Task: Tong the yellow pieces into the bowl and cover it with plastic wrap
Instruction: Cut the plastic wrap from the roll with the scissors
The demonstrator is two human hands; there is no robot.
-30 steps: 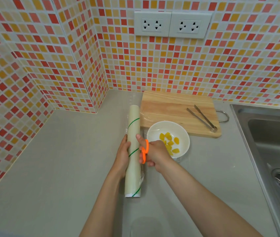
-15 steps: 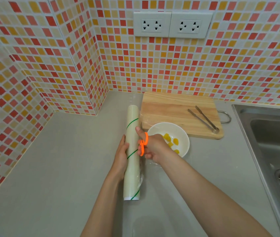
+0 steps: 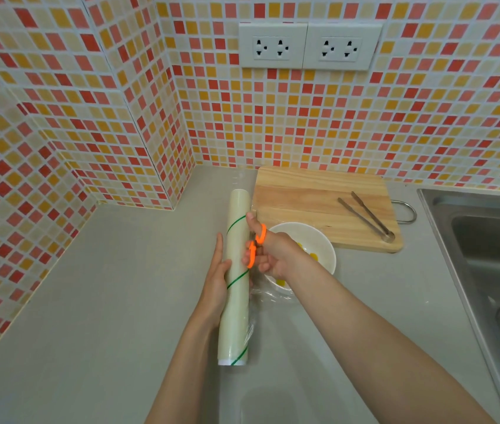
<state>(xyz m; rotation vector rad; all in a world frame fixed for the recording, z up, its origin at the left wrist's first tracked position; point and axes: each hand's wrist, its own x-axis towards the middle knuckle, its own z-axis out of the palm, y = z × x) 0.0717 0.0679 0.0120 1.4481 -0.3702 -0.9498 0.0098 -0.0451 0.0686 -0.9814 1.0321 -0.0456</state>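
A long roll of plastic wrap [image 3: 236, 270] with green stripes lies lengthwise on the grey counter. My left hand [image 3: 216, 280] presses against the roll's left side. My right hand [image 3: 268, 252] holds orange-handled scissors [image 3: 256, 244] at the roll's right edge, where clear film [image 3: 268, 296] runs off toward the white bowl [image 3: 319, 243]. Yellow pieces [image 3: 312, 255] lie in the bowl, partly hidden by my right hand and wrist. The scissor blades are hidden behind my fingers and the roll.
A wooden cutting board [image 3: 312, 203] lies behind the bowl with metal tongs [image 3: 368, 217] resting on its right part. A steel sink [image 3: 487, 255] fills the right side. Tiled walls close the back and left; sockets [image 3: 309, 50] are above.
My right hand with the scissors has moved away from me along the roll's right edge, now covering more of the bowl. My left hand stays on the roll.
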